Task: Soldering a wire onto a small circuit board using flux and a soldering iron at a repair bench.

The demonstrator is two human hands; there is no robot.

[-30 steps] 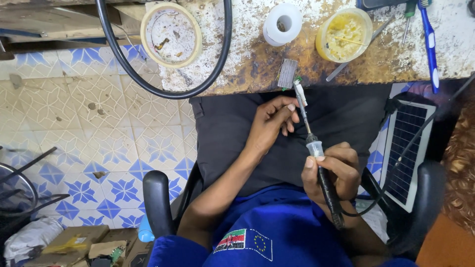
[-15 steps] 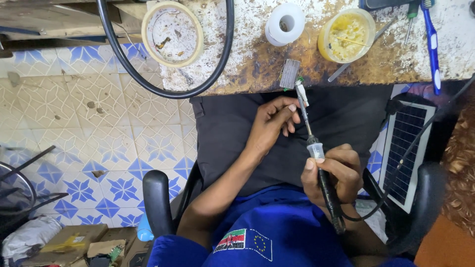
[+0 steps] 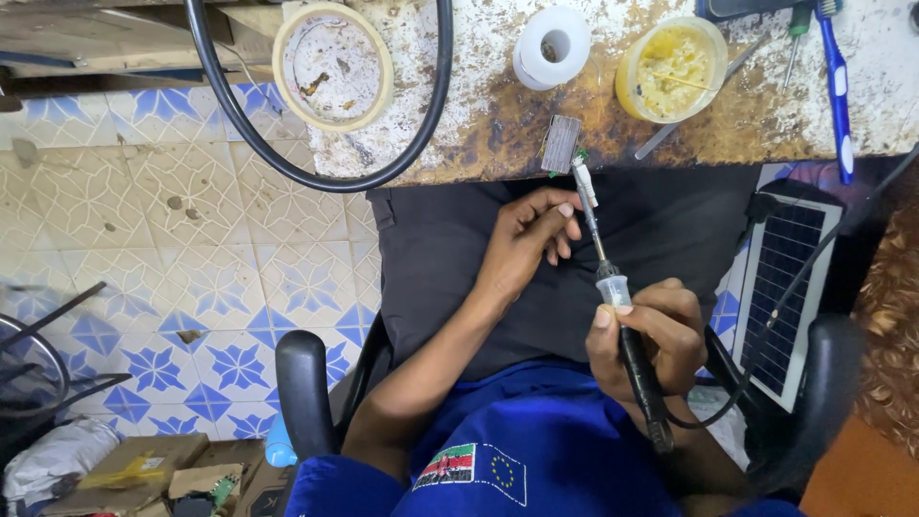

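- My right hand (image 3: 646, 335) is clenched around the black handle of a soldering iron (image 3: 617, 316), thumb up near its pale collar, and the shaft points up toward the desk (image 3: 479, 124).
- The iron's tip sits at a small grey ridged part (image 3: 561, 144) that lies at the desk's front edge.
- My left hand (image 3: 526, 239) floats over my lap just left of the shaft, fingers (image 3: 565, 213) curled and pinched together right beside it; whether they grasp something small I cannot tell.
- On the desk above: a roll of tape (image 3: 332, 65), a white spool (image 3: 552, 46), a yellow tub of paste (image 3: 671, 69) and a blue toothbrush (image 3: 836, 86) at the right.
- A thick black cable (image 3: 421, 124) loops over the desk.
- A small solar panel (image 3: 785, 297) leans beside my right knee.
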